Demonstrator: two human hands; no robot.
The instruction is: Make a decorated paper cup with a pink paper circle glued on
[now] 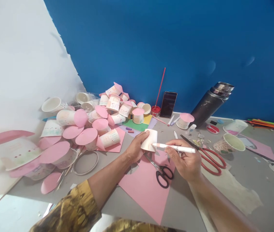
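Light cup, probably easily dented

Over the middle of the table, the cup is held by the curled left hand; a marker is pinched in the right hand. It is likely best gripped by the rim; left fingers are mostly hidden

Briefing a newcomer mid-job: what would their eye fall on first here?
Probably the big heap of pink-topped paper cups at the left, then the bright blue wall behind. In the middle, the left hand holds a white cup and the right hand a white marker, its tip at the cup.
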